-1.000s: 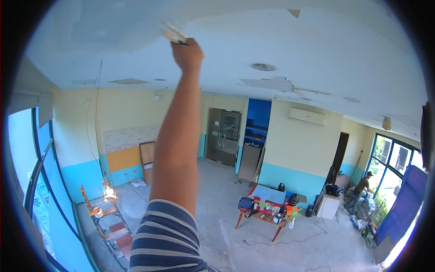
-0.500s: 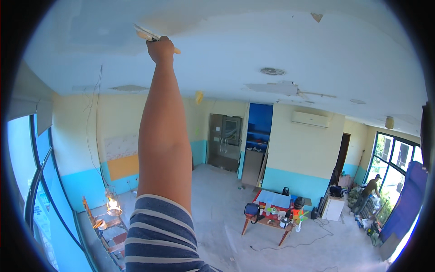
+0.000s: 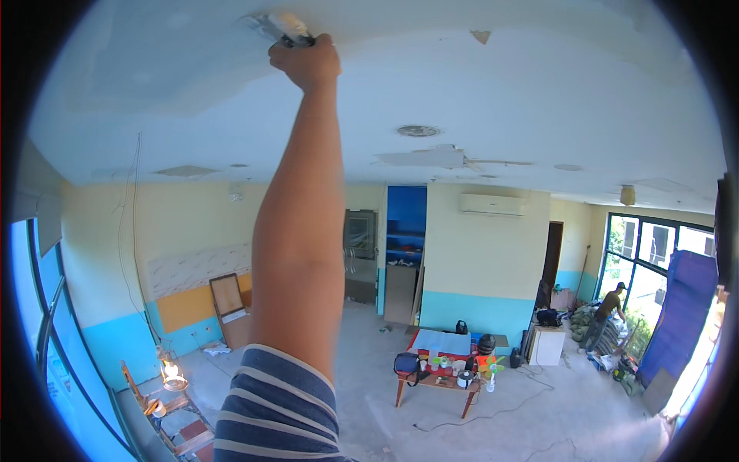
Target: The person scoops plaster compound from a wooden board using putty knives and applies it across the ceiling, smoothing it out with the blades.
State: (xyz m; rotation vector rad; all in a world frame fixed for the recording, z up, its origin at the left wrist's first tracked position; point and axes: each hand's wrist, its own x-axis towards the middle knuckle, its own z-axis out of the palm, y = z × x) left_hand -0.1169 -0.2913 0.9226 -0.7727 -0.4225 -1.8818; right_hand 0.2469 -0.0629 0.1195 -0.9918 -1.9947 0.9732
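Note:
My left arm (image 3: 296,223), in a blue-and-white striped sleeve, reaches straight up to the ceiling. My left hand (image 3: 312,65) is closed around a putty knife (image 3: 285,28). Its blade is smeared with whitish paste and lies close against the ceiling (image 3: 369,85); whether the whole edge touches I cannot tell. Left of the blade spreads a smooth greyish patch (image 3: 146,77) on the ceiling. A small brownish damaged spot (image 3: 480,36) sits to the right of my hand. My right hand is out of view.
A ceiling fan (image 3: 462,158) and a round vent (image 3: 418,131) are farther off. Below stands a cluttered wooden table (image 3: 439,377), with a cable (image 3: 493,416) on the floor. Wooden frames and a lit lamp (image 3: 173,375) stand lower left. Another person (image 3: 608,316) bends by the right windows.
My left hand has moved right and higher in the picture, and the putty knife's blade has turned to show its pasted face. The room has shifted left and its far walls sit lower.

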